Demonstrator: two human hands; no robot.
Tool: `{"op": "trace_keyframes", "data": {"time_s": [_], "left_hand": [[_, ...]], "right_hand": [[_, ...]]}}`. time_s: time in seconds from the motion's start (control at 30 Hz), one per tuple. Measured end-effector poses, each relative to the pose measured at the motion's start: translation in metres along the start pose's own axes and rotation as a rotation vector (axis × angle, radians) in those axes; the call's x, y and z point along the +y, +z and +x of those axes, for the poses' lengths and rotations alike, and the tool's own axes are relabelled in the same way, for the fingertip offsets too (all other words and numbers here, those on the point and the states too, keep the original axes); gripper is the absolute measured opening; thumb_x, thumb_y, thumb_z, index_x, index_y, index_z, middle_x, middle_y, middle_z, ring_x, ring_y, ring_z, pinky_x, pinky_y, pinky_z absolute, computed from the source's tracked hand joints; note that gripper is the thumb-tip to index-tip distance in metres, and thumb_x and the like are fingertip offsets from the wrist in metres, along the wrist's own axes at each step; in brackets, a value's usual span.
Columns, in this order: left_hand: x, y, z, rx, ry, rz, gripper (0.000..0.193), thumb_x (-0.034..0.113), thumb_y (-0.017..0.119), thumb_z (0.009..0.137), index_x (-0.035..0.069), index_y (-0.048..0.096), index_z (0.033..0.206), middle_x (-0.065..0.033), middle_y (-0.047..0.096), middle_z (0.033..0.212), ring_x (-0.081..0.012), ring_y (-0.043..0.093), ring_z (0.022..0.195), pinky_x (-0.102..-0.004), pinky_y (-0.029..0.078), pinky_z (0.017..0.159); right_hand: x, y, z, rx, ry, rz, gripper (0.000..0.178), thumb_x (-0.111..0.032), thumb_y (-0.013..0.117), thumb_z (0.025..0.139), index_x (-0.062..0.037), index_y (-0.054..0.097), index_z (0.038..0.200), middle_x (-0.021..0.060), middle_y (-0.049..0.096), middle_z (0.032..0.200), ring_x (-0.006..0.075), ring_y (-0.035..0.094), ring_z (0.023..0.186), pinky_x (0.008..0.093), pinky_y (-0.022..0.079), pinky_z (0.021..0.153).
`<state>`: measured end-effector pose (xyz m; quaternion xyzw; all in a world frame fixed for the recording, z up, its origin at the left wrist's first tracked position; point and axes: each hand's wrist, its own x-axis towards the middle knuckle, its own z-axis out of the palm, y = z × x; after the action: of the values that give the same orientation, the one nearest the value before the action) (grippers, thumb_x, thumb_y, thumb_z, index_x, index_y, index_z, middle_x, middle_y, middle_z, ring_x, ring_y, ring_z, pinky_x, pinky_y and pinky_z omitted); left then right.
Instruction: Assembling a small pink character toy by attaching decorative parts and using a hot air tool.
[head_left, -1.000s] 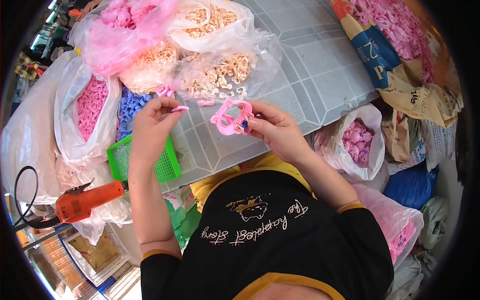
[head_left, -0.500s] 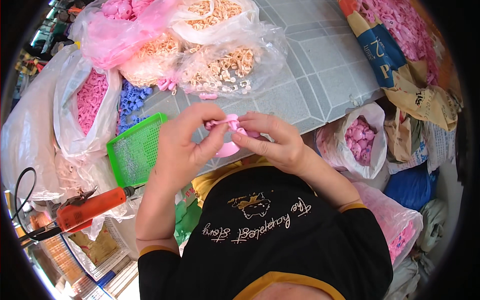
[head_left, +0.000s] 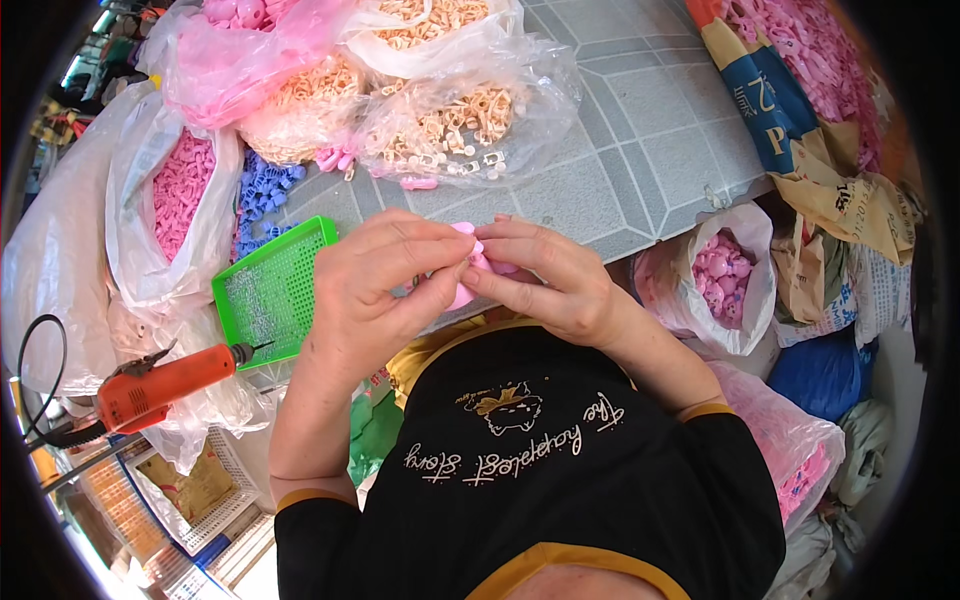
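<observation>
Here, both bare hands meet close to the near edge of the grey table with its tile-patterned top (head_left: 640, 130), working on a glossy pink plastic piece (head_left: 463, 297). The left hand (head_left: 368, 282) has its thumb and index finger bent toward each other, their tips nearly together, pinching the piece from the left. The right hand (head_left: 558, 285) pinches it from the right, thumb on the near side and index finger on the far side, with only a narrow gap between them. The pink piece lies between the two sets of fingertips; a curved part shows just below the thumbs, while most of the rest is hidden by the fingers, so its full shape cannot be told.

Left of the hands sits a shallow green plastic tray with a perforated floor (head_left: 298, 290), small silvery bits gathered along its left side. Nearer and farther left, an orange-red handheld power driver (head_left: 170, 385) points its bit at the tray. Beyond the tray lies a heap of small blue plastic parts (head_left: 265, 190). On the far side, a crumpled clear plastic bag (head_left: 545, 100) holds cream-coloured pieces.
</observation>
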<state>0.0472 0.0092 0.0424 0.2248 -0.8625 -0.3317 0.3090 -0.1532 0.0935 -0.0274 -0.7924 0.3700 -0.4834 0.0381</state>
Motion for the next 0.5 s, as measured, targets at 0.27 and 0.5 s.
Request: {"op": "trace_keyframes", "data": {"time_s": [0.27, 0.5], "left_hand": [[0.005, -0.001, 0.001, -0.063, 0.022, 0.012, 0.029, -0.006, 0.072, 0.078, 0.001, 0.072, 0.106, -0.0135, 0.072, 0.104, -0.0228, 0.068, 0.09, -0.0315, 0.053, 0.074], [-0.003, -0.002, -0.003, 0.512, 0.135, 0.442, 0.038, 0.01, 0.075, 0.085, 0.004, 0.064, 0.12, -0.0106, 0.07, 0.101, -0.0331, 0.066, 0.09, -0.0405, 0.053, 0.081]], "right_hand": [[-0.004, -0.001, 0.004, 0.02, -0.005, -0.058, 0.038, -0.006, 0.073, 0.077, -0.001, 0.073, 0.114, 0.0168, 0.064, 0.111, 0.031, 0.067, 0.105, 0.0442, 0.057, 0.094], [0.003, 0.021, 0.009, 0.324, 1.076, 1.245, 0.059, 0.001, 0.061, 0.094, -0.0034, 0.04, 0.149, 0.0112, 0.06, 0.127, 0.0212, 0.063, 0.111, 0.034, 0.048, 0.103]]}}
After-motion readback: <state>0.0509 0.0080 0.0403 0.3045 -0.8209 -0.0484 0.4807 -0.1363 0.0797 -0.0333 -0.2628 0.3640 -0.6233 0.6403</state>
